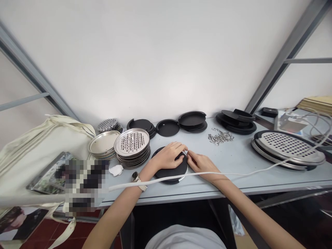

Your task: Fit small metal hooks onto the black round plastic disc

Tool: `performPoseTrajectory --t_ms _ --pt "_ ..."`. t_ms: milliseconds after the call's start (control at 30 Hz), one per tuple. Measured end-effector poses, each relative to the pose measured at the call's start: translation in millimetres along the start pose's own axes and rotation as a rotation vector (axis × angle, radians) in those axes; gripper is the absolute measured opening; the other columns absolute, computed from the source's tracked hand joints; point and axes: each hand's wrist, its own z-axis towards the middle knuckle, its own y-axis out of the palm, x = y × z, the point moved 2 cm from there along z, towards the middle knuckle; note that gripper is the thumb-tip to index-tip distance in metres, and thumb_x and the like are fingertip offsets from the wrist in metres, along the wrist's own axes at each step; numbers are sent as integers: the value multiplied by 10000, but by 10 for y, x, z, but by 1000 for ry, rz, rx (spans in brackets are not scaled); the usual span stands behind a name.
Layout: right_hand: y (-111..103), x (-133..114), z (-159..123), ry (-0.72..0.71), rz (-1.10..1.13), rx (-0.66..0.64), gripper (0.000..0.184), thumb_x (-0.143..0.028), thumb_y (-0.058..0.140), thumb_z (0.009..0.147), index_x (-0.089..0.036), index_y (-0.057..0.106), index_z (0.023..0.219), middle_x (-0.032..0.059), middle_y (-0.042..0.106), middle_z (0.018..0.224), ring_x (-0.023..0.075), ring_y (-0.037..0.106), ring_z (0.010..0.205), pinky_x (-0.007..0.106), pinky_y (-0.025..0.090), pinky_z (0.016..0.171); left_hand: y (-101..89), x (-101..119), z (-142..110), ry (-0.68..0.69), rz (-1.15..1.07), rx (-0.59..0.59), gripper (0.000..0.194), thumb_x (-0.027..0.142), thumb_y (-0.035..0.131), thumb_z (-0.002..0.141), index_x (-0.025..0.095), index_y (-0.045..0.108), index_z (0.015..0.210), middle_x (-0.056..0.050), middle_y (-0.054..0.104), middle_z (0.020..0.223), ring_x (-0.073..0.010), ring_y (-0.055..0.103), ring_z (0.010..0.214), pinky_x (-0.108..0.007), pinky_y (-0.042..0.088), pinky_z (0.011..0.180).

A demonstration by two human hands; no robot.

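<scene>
A black round plastic holder [169, 174] lies on the table in front of me, with a thin shiny metal rim showing at its right edge. My left hand [168, 156] rests over it, fingers bent towards its far right edge and thumb tucked beneath. At that edge my right hand [198, 160] is closed in a pinch on a small thin metal piece [185, 153], whose kind I cannot make out. Left of the holder stands a stack of round metal grater discs [132, 142]. A loose pile of small metal hooks [220, 136] lies beyond my right hand.
Black round holders [168, 128] line the wall side, some stacked [236, 121]. Plain-looking metal discs [103, 143] stand at left, beside a cloth bag [57, 138]. Assembled graters [287, 147] lie at right. A white cable [246, 173] crosses in front of my forearms.
</scene>
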Motion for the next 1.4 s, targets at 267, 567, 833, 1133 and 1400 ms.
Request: performPoseTrajectory --t_ms 267,567,833,1133,1400 --pt "-1 5 0 -7 6 6 234 -300 322 937 -196 531 955 10 611 643 161 550 537 240 323 534 -8 3 -1 10 -13 12 205 147 441 853 171 474 1054 -72 566 1022 -202 517 991 -336 405 903" --pt "11 11 9 -9 4 0 241 -298 336 931 -189 547 975 25 636 670 166 573 560 245 331 546 21 -33 -4 -24 -99 37 194 138 471 816 179 485 1005 -60 578 985 -189 539 959 -331 414 894" --pt "11 -15 0 -9 -41 2 254 -296 314 947 -190 545 951 35 655 715 165 596 595 243 334 562 14 -44 9 -28 -172 38 179 115 469 798 180 491 964 -55 582 969 -182 542 958 -330 417 907" --pt "20 -3 5 -9 -54 3 259 -282 327 942 -176 557 997 58 681 752 175 614 611 249 334 568 24 -45 15 -23 -213 44 192 98 472 788 182 507 957 -55 588 951 -186 549 942 -343 429 896" --pt "13 -10 -6 -12 -44 16 234 -289 319 947 -190 531 927 34 651 691 168 591 572 244 320 547 34 -54 15 -34 -200 43 176 100 481 792 180 503 947 -46 590 952 -175 545 943 -324 423 898"
